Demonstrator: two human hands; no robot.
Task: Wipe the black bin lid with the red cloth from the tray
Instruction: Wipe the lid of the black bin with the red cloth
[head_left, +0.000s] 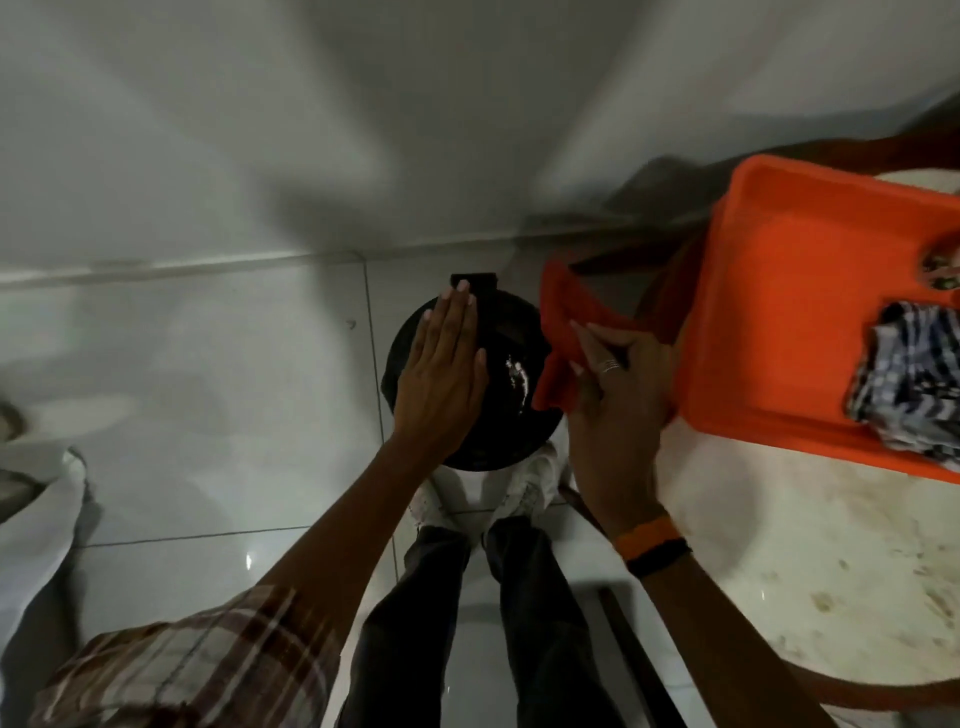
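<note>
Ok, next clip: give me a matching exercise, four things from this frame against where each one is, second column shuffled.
Things:
1. left hand
2. red cloth
3. blue-and-white checked cloth
4. white powdery smear

Places:
A. lying in the orange plastic tray
B. held in the right hand
C. on the round black bin lid, uncovered
D. flat on the lid, palm down

Pairs: 1-D, 2-B, 3-A, 4-C

No text, label, brand or number can be read anywhere (the picture is soft and slightly blurred).
</note>
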